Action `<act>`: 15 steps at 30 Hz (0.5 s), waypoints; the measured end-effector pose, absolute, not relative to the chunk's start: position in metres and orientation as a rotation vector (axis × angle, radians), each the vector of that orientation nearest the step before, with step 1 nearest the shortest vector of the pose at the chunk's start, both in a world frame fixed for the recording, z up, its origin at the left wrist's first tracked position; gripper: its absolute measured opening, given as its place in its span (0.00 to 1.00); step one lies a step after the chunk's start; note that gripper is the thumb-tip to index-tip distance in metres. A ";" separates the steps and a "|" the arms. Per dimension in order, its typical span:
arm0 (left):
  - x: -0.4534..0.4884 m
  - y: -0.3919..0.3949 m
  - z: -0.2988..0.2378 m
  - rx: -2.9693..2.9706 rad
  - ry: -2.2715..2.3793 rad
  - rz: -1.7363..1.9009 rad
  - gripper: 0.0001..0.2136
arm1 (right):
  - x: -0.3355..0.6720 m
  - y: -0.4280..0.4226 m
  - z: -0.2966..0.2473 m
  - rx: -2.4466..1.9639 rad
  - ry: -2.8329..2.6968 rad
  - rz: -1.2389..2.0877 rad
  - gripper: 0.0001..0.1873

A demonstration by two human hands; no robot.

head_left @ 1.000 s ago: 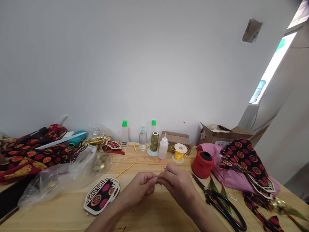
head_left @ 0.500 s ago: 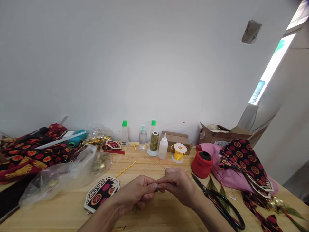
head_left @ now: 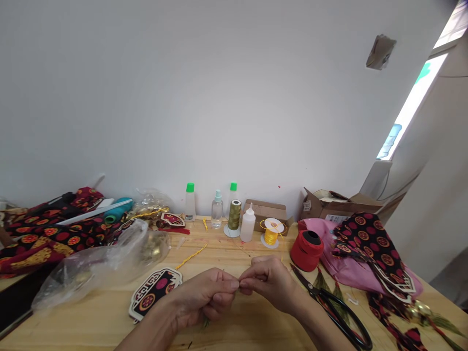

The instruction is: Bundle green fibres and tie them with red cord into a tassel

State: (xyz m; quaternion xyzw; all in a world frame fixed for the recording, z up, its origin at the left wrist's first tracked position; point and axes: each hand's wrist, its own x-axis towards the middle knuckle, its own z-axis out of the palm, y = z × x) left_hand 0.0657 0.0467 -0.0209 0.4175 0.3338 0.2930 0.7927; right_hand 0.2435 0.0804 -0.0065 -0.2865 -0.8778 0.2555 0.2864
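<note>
My left hand [head_left: 204, 297] and my right hand [head_left: 272, 282] meet fingertip to fingertip low over the wooden table [head_left: 252, 324]. Both are pinched shut on something very small that I cannot make out. A thin dark green strand shows under my left hand. A black patterned fabric patch with a white border [head_left: 153, 292] lies just left of my left hand. Black scissors [head_left: 334, 309] lie just right of my right hand. A red thread spool [head_left: 307, 250] stands behind the scissors.
Along the wall stand two green-capped bottles [head_left: 189, 202], a clear spray bottle [head_left: 217, 210], an olive thread cone [head_left: 234, 217], a white squeeze bottle [head_left: 248, 224] and a yellow cord spool [head_left: 271, 233]. A plastic bag [head_left: 98, 265] and patterned cloth [head_left: 47, 239] lie left; pink and patterned fabric [head_left: 365, 248] and cardboard boxes [head_left: 336, 204] right.
Both hands have sunk a little toward me and stayed pinched together; the left hand's fingers have curled tighter. Nothing on the table has moved.
</note>
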 end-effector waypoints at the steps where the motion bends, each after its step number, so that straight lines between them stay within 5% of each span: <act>1: 0.066 0.047 -0.021 0.895 0.722 0.632 0.10 | 0.244 0.081 -0.007 -0.764 -2.346 0.692 0.09; 15: 0.071 0.047 -0.021 0.799 0.772 0.564 0.10 | 0.247 0.080 -0.002 -0.728 -2.565 0.461 0.05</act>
